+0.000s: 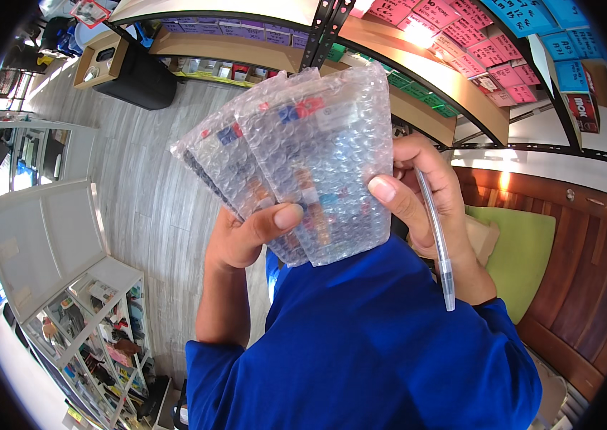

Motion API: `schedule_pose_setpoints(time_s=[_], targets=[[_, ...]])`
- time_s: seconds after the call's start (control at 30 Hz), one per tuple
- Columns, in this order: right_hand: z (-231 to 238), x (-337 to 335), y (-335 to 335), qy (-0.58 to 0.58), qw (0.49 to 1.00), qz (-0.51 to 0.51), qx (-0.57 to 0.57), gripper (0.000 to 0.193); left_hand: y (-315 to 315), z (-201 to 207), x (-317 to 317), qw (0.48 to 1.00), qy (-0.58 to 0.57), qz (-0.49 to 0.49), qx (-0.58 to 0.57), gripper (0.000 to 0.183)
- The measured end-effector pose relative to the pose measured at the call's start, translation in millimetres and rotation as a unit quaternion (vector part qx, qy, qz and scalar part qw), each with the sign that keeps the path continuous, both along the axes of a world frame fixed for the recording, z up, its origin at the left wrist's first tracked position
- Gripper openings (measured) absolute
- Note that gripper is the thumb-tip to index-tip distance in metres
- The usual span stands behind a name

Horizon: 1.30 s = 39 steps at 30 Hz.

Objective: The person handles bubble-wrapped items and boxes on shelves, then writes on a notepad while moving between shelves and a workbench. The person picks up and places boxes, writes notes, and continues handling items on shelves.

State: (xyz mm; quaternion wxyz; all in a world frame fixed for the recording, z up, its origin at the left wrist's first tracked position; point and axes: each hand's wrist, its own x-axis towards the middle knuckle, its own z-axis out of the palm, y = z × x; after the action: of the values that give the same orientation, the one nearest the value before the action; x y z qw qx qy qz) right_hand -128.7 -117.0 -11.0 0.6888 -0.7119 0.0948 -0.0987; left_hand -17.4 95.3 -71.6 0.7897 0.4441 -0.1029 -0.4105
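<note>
In front of my chest, flat bubble-wrapped packages are fanned out, overlapping. The front package (325,165) covers much of the rear one (221,147). Blurred red, blue and orange patches show through the wrap; what lies inside I cannot make out. My left hand (249,233) is closed on the lower left edges, its thumb across the front. My right hand (425,193) pinches the right edge of the front package with its thumb on top. A clear pen (439,240) is also held in that hand, slanting down past the wrist.
Shelves with pink boxes (454,36), blue boxes (565,43) and purple boxes (246,32) stand ahead. A black bin (138,82) carries a cardboard box (97,61). Left is a glass display case (95,337); right, a wooden bench (568,279) with a green cushion (518,251).
</note>
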Motion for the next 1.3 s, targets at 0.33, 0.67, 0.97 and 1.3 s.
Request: schedule_pose_setpoints(time_s=[0.33, 0.67, 0.97, 1.3], targets=[[-5.0, 1.0, -4.7, 0.023, 0.998, -0.038, 0.037, 0.02, 1.5, -5.8, -0.9, 0.999, 0.048, 0.003, 0.014, 0.07], [-17.7, 2.9, -10.4, -0.006, 0.976, -0.181, 0.122, 0.025, -6.0, -2.4, 0.3, 0.999, 0.007, -0.007, 0.052, 0.053], [-9.6, -4.4, -10.5, -0.186, 0.976, -0.093, -0.065, 0.022, 1.8, -3.6, 0.0, 0.999, -0.012, 0.024, -0.02, 0.067], [-6.9, -10.7, -12.8, -0.209, 0.968, -0.07, -0.122, 0.025, 5.0, -2.1, -1.3, 0.999, -0.027, 0.025, -0.022, 0.068]])
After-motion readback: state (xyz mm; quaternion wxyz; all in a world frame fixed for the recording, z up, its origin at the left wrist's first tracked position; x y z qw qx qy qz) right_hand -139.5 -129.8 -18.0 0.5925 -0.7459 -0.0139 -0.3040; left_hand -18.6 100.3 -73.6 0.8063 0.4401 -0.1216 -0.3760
